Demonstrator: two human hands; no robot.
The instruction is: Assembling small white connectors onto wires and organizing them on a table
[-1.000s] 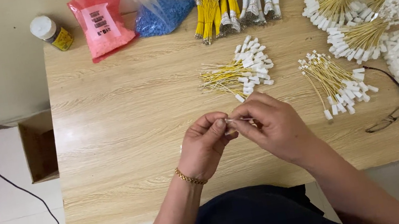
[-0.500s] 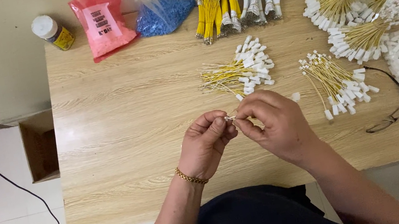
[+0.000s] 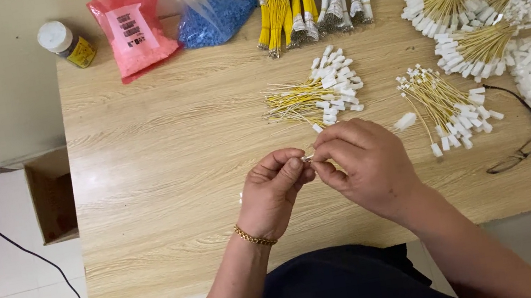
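bare table [image 3: 164,187] left, wire bundles [image 3: 317,93] ahead

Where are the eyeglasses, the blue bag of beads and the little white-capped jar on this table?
eyeglasses [image 3: 521,153]: head view, on the dark frame near the table's right edge.
blue bag of beads [image 3: 215,19]: head view, on the blue heap inside the clear plastic.
white-capped jar [image 3: 67,44]: head view, on its side, just under the cap.

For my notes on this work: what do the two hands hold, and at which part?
Both hands, left hand and right hand, pinch one small pale piece between fingertips; its kind and the held part cannot be told.
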